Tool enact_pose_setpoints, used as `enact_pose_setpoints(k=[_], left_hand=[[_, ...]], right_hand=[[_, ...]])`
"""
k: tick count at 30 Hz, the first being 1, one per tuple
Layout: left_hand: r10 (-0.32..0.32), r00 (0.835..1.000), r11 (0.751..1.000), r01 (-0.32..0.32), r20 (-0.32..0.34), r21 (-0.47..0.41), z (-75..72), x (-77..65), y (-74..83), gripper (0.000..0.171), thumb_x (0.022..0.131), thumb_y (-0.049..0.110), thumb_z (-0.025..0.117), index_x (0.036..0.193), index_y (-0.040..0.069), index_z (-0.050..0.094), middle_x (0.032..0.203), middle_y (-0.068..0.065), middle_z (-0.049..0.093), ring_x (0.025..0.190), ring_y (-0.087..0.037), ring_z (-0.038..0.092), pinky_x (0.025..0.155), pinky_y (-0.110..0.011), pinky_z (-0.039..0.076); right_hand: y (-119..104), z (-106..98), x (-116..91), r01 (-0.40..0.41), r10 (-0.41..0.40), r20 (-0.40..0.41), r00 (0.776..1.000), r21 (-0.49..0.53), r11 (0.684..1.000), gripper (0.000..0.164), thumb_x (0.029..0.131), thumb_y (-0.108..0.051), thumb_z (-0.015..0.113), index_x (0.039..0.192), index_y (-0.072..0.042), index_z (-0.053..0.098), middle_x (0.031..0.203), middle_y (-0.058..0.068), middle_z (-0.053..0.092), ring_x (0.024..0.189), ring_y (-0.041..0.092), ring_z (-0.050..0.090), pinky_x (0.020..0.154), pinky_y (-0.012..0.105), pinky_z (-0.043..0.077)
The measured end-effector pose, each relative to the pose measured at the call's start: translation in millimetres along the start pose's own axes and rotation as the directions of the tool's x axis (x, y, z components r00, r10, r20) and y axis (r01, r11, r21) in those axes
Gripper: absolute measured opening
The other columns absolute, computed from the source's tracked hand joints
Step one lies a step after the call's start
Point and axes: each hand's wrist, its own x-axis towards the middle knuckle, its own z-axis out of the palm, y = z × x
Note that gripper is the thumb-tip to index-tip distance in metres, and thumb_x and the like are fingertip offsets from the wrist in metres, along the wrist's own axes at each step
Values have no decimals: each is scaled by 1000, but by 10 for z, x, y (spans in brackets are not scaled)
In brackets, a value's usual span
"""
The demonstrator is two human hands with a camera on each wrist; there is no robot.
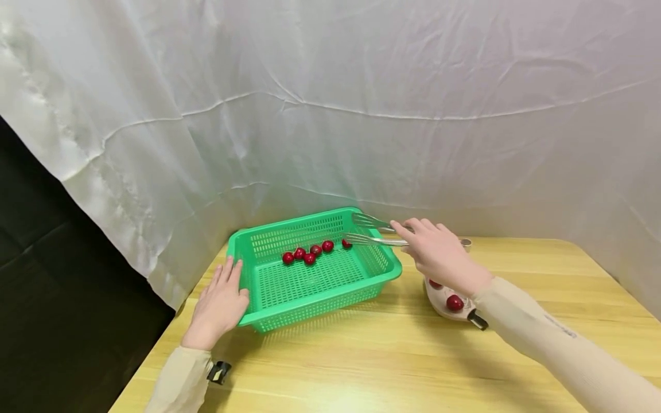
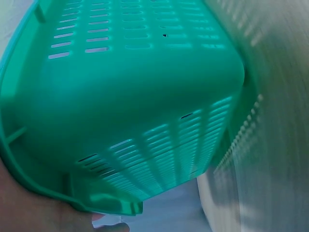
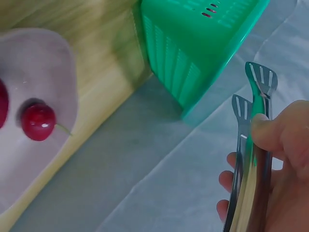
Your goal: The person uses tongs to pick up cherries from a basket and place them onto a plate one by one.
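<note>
Two sleeved forearms [image 1: 547,338] enter from the near edge, each with a black fitting [image 1: 219,373] at the wrist. The left hand [image 1: 222,298], its fingers extended, rests on the left end of a green basket [image 1: 320,300], which spreads away to that hand's right. Beneath and nearer than the right hand [image 1: 439,252] stands a pale dish [image 3: 55,72] bearing at least two cherries [image 1: 454,303], one with its stem showing; hand and wrist mask part of the dish, so a full count cannot be read. The right hand itself has thumb and fingers curled around metal tongs [image 1: 384,241], whose slotted tips are parted and point left across the basket's right rim. That rim lies between the hand and six further cherries [image 1: 309,259] on the basket floor: five clustered, the sixth just beside the lower tip, which partly covers it; contact cannot be determined. Basket and dish share a wood-grained counter [image 1: 361,367]. Beyond both hands hangs a creased white curtain [image 1: 361,69]; dark cloth [image 1: 62,298] lies left of the left hand.
</note>
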Motion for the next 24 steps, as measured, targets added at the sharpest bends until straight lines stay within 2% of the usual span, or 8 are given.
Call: enact_pose_setpoints(k=[9, 15, 19, 24], left_hand=[[2, 1000, 1000, -2, -2, 2, -29, -15, 17, 63, 99, 20, 36, 156, -1, 18, 162, -23, 7, 145, -48, 6, 108, -70, 14], [5, 1000, 1000, -5, -5, 2, -19, -14, 18, 63, 99, 20, 37, 156, -2, 18, 161, -24, 8, 145, -49, 6, 108, -71, 15], [7, 1000, 1000, -7, -12, 4, -24, -8, 7, 63, 99, 20, 38, 156, -1, 18, 161, -24, 8, 144, -49, 6, 108, -71, 15], [6, 1000, 1000, -6, -5, 13, -8, -10, 0, 63, 100, 20, 38, 156, 0, 18, 162, -23, 7, 145, -49, 5, 108, -71, 14]], right_hand=[[-154, 87, 342, 25, -20, 71, 997, -66, 998, 55, 94, -17, 66, 146, -7, 49, 124, 14, 58, 108, 31, 54, 78, 45, 48], [-209, 131, 491, 46, -29, 130, 991, -130, 990, 53, 94, -20, 67, 144, -7, 52, 119, 12, 59, 104, 29, 55, 74, 42, 46], [-226, 174, 596, 41, -14, 180, 984, -147, 988, 53, 94, -21, 68, 143, -8, 53, 119, 11, 60, 104, 28, 55, 76, 41, 46], [-232, 269, 667, 43, -7, 203, 979, -176, 983, 50, 93, -19, 68, 140, -7, 56, 117, 12, 62, 104, 29, 56, 78, 42, 47]])
